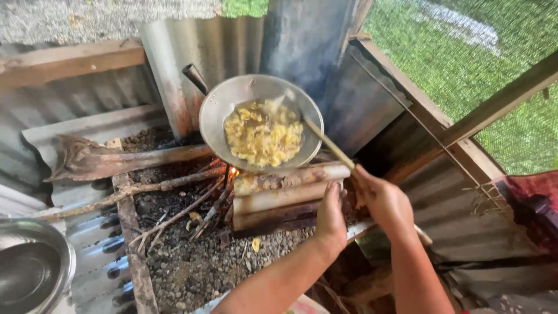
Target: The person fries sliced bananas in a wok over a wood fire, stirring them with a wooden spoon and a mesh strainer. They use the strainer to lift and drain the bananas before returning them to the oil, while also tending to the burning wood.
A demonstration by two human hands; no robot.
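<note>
A metal pan (pixel 216 110) with yellow food pieces (pixel 263 135) sits over a wood fire (pixel 231 172). My right hand (pixel 383 200) grips the long wooden handle of a spatula (pixel 328 143); its blade lies in the food at the pan's upper right. My left hand (pixel 331 216) rests, fingers curled, on the thick logs (pixel 279 195) just below the pan, holding nothing I can see. The pan's dark handle (pixel 193 77) points up-left.
Thin sticks (pixel 174 214) and a split log (pixel 116 160) feed into the fire over gravel and ash (pixel 197 261). Corrugated metal sheets (pixel 192 46) back the hearth. A steel bowl (pixel 29 267) sits at lower left. Green netting (pixel 465 52) is at right.
</note>
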